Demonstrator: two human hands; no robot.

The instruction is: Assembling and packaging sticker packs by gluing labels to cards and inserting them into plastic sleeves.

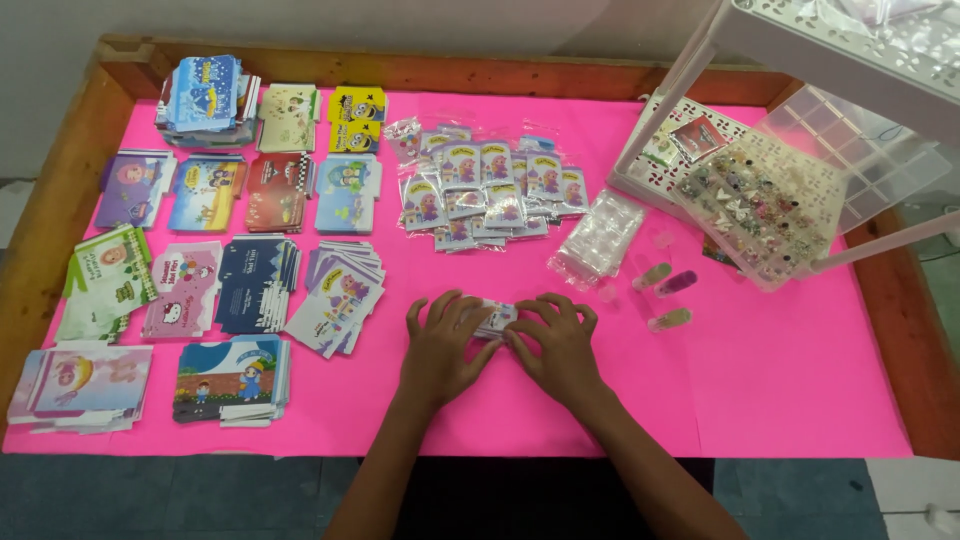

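My left hand (443, 345) and my right hand (557, 345) rest side by side on the pink table cover (780, 380), fingers pressing down on a small clear-wrapped card packet (495, 317) that lies between them. Most of the packet is hidden under my fingers. Just beyond my hands lies a spread of similar small packets (490, 190) with cartoon cards in plastic sleeves.
Several stacks of printed cartoon paper boxes (250, 200) fill the left half. A pile of clear plastic bags (600, 235) and three small hair clips (665, 290) lie right of my hands. A clear compartment box of beads (770, 210) stands under a white rack (850, 40) at the right. A wooden rim (60, 190) borders the table.
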